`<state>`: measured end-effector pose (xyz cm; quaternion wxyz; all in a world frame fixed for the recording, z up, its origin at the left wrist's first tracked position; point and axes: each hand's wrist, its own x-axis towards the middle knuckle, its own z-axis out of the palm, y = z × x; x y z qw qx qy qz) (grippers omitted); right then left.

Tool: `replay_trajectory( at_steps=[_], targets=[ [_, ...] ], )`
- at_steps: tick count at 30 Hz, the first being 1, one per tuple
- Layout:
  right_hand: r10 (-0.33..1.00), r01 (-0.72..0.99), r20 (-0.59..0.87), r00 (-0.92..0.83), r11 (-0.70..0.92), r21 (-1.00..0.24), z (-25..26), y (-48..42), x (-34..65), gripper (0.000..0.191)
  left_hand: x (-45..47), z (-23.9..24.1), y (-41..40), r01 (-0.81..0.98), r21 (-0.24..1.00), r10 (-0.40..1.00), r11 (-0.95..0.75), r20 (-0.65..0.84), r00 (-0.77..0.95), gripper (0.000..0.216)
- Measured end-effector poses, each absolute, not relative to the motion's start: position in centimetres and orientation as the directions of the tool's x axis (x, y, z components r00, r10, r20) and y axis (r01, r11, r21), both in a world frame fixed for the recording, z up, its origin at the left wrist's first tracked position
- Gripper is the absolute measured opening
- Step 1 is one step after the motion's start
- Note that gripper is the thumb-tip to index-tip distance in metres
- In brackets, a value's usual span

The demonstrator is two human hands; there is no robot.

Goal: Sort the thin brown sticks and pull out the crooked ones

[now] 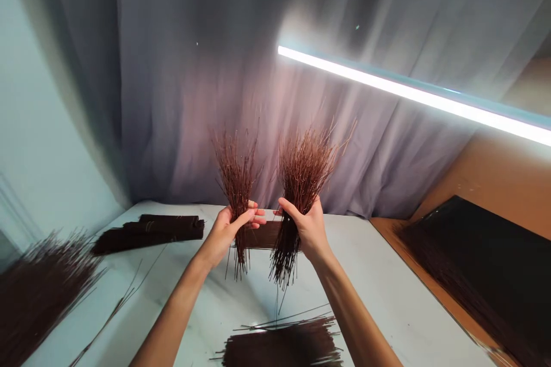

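My left hand [233, 222] grips a thin upright bundle of dark brown twigs [238, 179], its thumb across the front and some fingertips showing beyond it. A thicker bundle of the same twigs [303, 169] stands in my right hand [310, 225], thumb pressed on its near side. Both bundles are held side by side above the white table, a gap between them. Their upper ends fan out loosely, while the lower ends hang ragged. Behind them a flat brown stack of twigs [267, 234] lies on the table, partly hidden by the bundles.
Nearest me lies another trimmed twig pile [282, 347]. Tied dark bundles [155, 230] rest at the back left, with a large loose heap [38, 298] at the left edge. A few stray twigs [118, 305] cross the white table [387, 298]. A bright tube light [408, 92] hangs before the grey curtain [172, 97].
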<state>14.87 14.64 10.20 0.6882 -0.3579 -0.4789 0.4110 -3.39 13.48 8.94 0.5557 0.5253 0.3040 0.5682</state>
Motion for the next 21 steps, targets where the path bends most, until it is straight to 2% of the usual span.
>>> replay_trajectory(
  at_steps=[5, 15, 21],
  targets=[
    [0.857, -0.112, 0.442, 0.266, 0.483, -0.869, 9.9, 14.6, 14.4, 0.055, -2.0, 9.4, 12.7, -0.308, 0.937, 0.931, -0.167, 0.253, 0.264, 0.029],
    [0.921, -0.236, 0.339, 0.193, 0.379, -0.895, 9.4, 14.7, 14.4, 0.048, -1.8, 9.2, 12.4, -0.252, 0.954, 0.917, -0.162, 0.240, 0.320, 0.029],
    [0.940, -0.257, 0.326, 0.100, 0.341, -0.904, 10.0, 14.3, 14.0, 0.055, -1.7, 8.5, 12.7, -0.163, 0.967, 0.918, -0.194, 0.237, 0.317, 0.031]
  ],
)
